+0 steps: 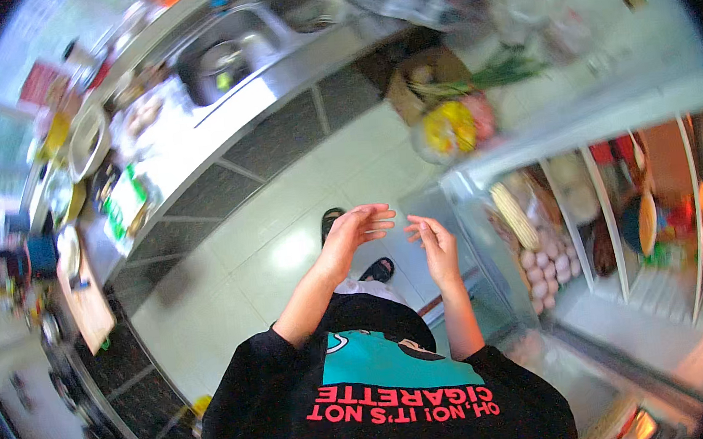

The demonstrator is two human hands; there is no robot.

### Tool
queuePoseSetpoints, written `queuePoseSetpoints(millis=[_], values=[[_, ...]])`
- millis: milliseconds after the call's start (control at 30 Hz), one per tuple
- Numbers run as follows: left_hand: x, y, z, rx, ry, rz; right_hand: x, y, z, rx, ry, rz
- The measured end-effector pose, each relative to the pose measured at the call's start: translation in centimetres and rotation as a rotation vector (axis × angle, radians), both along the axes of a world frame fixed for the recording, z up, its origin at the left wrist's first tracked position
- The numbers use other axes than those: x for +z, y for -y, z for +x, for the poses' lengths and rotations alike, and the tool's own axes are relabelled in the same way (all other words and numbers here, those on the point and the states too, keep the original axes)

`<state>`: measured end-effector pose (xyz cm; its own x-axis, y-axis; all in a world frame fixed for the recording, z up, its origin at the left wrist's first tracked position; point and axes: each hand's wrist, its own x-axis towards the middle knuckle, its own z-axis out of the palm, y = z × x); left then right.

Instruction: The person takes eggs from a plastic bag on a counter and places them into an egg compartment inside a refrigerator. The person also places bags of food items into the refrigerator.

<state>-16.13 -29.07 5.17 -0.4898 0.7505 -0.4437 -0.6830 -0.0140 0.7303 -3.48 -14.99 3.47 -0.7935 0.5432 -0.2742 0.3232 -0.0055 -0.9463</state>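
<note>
My left hand [360, 228] is raised in front of my body with its fingers apart, holding nothing. To its right, a small gap away, my right hand [434, 241] is empty too, its fingers loosely bent and spread. Neither hand touches anything. Nearest to the right hand is a refrigerator [588, 308] with its shelves exposed. Inside it, several eggs [547, 273] lie grouped beside a pale ear of corn [515, 216]. A round orange-coloured item [647, 223] stands farther in, among blurred packages.
A steel counter [239, 106] with a sink [227, 53] runs along the upper left, crowded with items. A cutting board [90, 308] lies near a stove [66, 386]. On the floor, a cardboard box [403, 97], green onions [502, 68] and a bag of yellow items [449, 129] sit beyond my feet.
</note>
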Motion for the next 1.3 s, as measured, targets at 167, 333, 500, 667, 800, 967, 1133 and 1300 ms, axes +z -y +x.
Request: queuePoseSetpoints(millis=[167, 333, 500, 667, 800, 967, 1133, 1300], values=[[1.4, 10.2, -3.9, 0.259, -0.464, -0.232, 1.2, 5.1, -9.4, 0.33, -0.067, 0.061], [-0.2, 19.5, -8.3, 0.424, -0.567, -0.398, 0.9, 13.0, -19.9, 0.53, -0.122, 0.13], [1.1, 26.9, -13.1, 0.523, -0.563, -0.442, 2.1, 22.7, -28.5, 0.713, -0.08, 0.261], [1.0, 30.3, -16.5, 0.599, -0.434, -0.346, 1.6, 27.2, -34.5, 0.786, -0.078, 0.409], [0.6, 29.6, -19.9, 0.65, -0.333, -0.299, 0.5, 26.4, -41.1, 0.729, -0.137, 0.583], [0.2, 27.8, -25.5, 0.669, -0.265, -0.214, -1.6, 25.9, -53.1, 0.714, -0.284, 0.692], [-0.4, 26.8, -32.3, 0.786, -0.018, -0.124, -6.8, 29.1, -61.3, 0.864, -0.317, 0.881], [-1.5, 26.8, -37.0, 0.95, 0.042, -0.099, -8.6, 30.8, -63.4, 0.96, -0.228, 1.02]])
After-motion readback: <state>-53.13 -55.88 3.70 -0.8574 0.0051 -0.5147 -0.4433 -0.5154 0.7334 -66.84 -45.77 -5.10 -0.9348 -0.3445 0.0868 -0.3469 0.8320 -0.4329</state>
